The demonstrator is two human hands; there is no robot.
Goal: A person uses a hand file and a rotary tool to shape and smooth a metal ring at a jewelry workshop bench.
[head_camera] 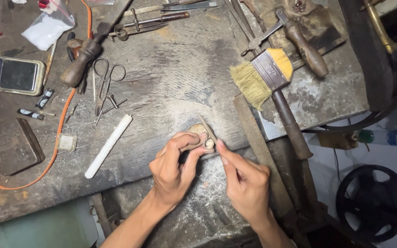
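My left hand [175, 167] pinches a small pale ring-like piece [209, 143] against a wooden bench peg [197, 129] at the bench's front edge. My right hand [244, 179] grips a thin pointed tool [207, 128], its tip angled up and left over the small piece. Both hands meet just below the peg, fingertips almost touching.
The worn workbench [171, 82] carries a white stick [109, 146], small scissors [103, 82], a yellow-handled brush [265, 73], a hammer [292, 124], wooden-handled tools [306, 46], a pocket scale [10, 73], a dark tin [8, 147], an orange cord [56, 147] and a plastic bag [49, 27]. A black wheel [373, 202] sits lower right.
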